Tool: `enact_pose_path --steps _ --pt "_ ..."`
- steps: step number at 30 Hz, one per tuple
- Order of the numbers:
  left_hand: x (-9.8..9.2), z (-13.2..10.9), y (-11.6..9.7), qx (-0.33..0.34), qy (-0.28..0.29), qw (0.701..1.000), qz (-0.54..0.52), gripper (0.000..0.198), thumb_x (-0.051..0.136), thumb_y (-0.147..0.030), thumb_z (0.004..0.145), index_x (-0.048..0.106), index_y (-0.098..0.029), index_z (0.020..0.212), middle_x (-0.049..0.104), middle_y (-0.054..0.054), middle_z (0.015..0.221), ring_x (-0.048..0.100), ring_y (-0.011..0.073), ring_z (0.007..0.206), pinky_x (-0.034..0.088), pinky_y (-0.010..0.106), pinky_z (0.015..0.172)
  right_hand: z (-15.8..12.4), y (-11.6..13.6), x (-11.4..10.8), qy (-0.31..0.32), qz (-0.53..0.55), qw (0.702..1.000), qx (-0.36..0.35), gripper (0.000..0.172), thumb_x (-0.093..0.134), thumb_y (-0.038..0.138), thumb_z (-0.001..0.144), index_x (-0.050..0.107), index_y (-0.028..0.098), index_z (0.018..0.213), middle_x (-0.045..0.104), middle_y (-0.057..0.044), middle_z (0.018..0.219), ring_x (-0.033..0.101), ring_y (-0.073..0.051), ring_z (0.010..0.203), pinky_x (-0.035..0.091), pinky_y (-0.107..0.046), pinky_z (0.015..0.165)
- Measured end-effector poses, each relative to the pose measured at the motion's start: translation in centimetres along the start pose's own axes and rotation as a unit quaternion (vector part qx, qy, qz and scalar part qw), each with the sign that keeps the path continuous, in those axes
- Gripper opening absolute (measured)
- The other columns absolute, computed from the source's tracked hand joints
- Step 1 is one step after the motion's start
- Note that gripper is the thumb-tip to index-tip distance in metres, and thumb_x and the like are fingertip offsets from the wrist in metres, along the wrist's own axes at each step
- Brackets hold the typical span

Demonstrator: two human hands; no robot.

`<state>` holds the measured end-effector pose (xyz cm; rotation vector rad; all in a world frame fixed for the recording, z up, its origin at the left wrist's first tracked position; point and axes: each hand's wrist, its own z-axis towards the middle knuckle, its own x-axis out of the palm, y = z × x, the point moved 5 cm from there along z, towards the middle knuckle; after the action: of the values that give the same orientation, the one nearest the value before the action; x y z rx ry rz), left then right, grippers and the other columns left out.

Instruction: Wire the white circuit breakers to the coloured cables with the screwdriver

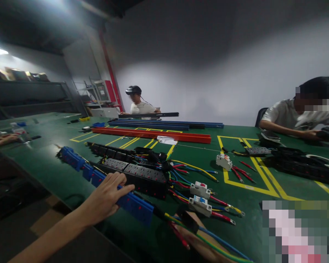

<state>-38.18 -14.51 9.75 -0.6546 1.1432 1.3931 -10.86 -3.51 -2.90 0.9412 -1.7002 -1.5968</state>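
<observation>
My left hand is closed around a long blue socket strip, which lies slantwise along the near edge of the green table. Wires in yellow-green, blue and red leave the strip's right end. Among these wires is my right hand, dim and partly covered, so its grip cannot be made out. Just beyond the blue strip are a grey-topped black socket strip and a darker strip. Two white circuit breakers with wires and ring lugs lie to their right.
An orange rail and several blue rails lie across the table's far side. Another breaker sits inside yellow tape lines. Black strips lie at right, near a seated person. Another person sits at the back.
</observation>
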Motion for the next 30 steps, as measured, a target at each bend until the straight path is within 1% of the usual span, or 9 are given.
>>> enact_pose_path --steps 3,7,12,16,20,22,25,28,30 --pt "1.7 -0.7 -0.6 -0.011 0.058 0.998 -0.007 0.070 0.059 -0.001 0.053 0.062 -0.029 0.118 0.053 0.008 0.109 0.049 0.0281 0.100 0.040 0.046 0.094 0.8 -0.3 0.1 0.102 0.144 0.982 0.066 0.047 0.063 0.062 0.077 0.055 0.018 0.093 0.046 0.005 0.058 0.041 -0.008 0.043 0.033 -0.021 0.045" --pt "4.2 -1.1 -1.5 -0.019 0.117 0.993 -0.026 0.069 0.057 0.001 0.055 0.059 -0.027 0.118 0.049 0.008 0.113 0.047 0.0287 0.106 0.034 0.049 0.101 0.8 0.4 0.1 0.180 0.242 0.950 0.084 0.061 0.047 0.071 0.087 0.053 0.015 0.109 0.054 0.003 0.062 0.047 -0.008 0.043 0.037 -0.019 0.046" --pt "6.4 -1.2 -2.3 -0.028 0.141 0.988 -0.047 0.069 0.058 0.002 0.055 0.058 -0.027 0.117 0.047 0.008 0.118 0.043 0.0304 0.116 0.030 0.049 0.106 -1.0 2.7 -0.6 0.256 0.193 0.945 0.069 0.054 0.065 0.055 0.084 0.052 0.015 0.117 0.060 0.000 0.076 0.056 -0.007 0.054 0.044 -0.019 0.057" --pt "6.5 -0.3 -2.3 -0.032 0.152 0.986 -0.055 0.067 0.059 0.000 0.057 0.058 -0.027 0.118 0.049 0.008 0.116 0.046 0.0291 0.110 0.035 0.047 0.100 -2.2 4.0 -2.2 0.248 0.150 0.951 0.104 0.070 0.076 0.046 0.077 0.042 0.021 0.134 0.062 -0.002 0.095 0.060 -0.007 0.063 0.045 -0.016 0.054" --pt "6.4 0.7 -2.0 -0.028 0.162 0.984 -0.069 0.064 0.060 -0.003 0.059 0.058 -0.026 0.119 0.051 0.008 0.115 0.048 0.0287 0.107 0.038 0.043 0.092 -3.5 4.7 -4.0 0.244 0.087 0.957 0.132 0.097 0.076 0.043 0.077 0.017 0.030 0.153 0.061 -0.007 0.110 0.064 -0.008 0.066 0.048 -0.016 0.052" --pt "6.6 0.9 -1.7 -0.024 0.165 0.983 -0.081 0.063 0.061 -0.005 0.061 0.058 -0.026 0.120 0.053 0.008 0.114 0.049 0.0284 0.106 0.039 0.042 0.090 -4.3 5.1 -5.0 0.251 0.043 0.957 0.141 0.096 0.074 0.041 0.080 0.013 0.035 0.154 0.058 -0.008 0.117 0.065 -0.009 0.068 0.047 -0.015 0.050" --pt "6.8 1.2 -1.4 -0.020 0.157 0.983 -0.094 0.066 0.062 -0.007 0.062 0.055 -0.026 0.125 0.054 0.008 0.112 0.050 0.0276 0.105 0.039 0.041 0.089 -5.4 5.6 -6.7 0.257 -0.022 0.955 0.149 0.088 0.070 0.037 0.083 0.018 0.037 0.154 0.052 -0.009 0.125 0.066 -0.010 0.074 0.048 -0.016 0.051" --pt "7.2 1.5 -1.1 -0.021 0.157 0.982 -0.104 0.065 0.063 -0.008 0.062 0.055 -0.025 0.124 0.056 0.007 0.112 0.051 0.0269 0.104 0.040 0.040 0.089 -6.0 5.7 -8.0 0.239 -0.092 0.954 0.155 0.078 0.061 0.028 0.087 0.020 0.033 0.154 0.052 -0.008 0.123 0.065 -0.012 0.080 0.050 -0.017 0.056" --pt "7.4 1.7 -1.0 -0.024 0.161 0.980 -0.113 0.061 0.064 -0.009 0.063 0.057 -0.024 0.121 0.057 0.007 0.113 0.052 0.0265 0.103 0.040 0.039 0.088 -6.0 5.7 -8.7 0.214 -0.154 0.952 0.154 0.068 0.054 0.022 0.089 0.029 0.027 0.151 0.055 -0.007 0.120 0.064 -0.012 0.083 0.050 -0.017 0.061"
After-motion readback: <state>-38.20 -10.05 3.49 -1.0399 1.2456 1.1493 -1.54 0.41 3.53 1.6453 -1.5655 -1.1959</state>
